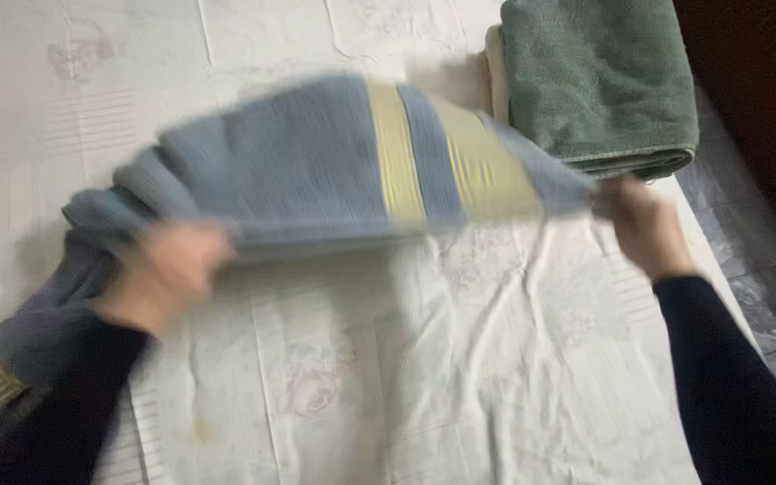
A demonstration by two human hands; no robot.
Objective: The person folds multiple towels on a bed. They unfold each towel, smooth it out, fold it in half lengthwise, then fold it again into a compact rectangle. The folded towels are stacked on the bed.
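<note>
Head view shows left hand and right hand, fingers seemingly clamped despite blur, stretching a blue-grey towel mid-fold beside the green towel; next needs laying it flat.

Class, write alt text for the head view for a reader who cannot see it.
Two hands, left hand and right hand, hold a blue-grey towel with yellow stripes stretched over a white patterned cloth. A folded green towel lies behind.
</note>
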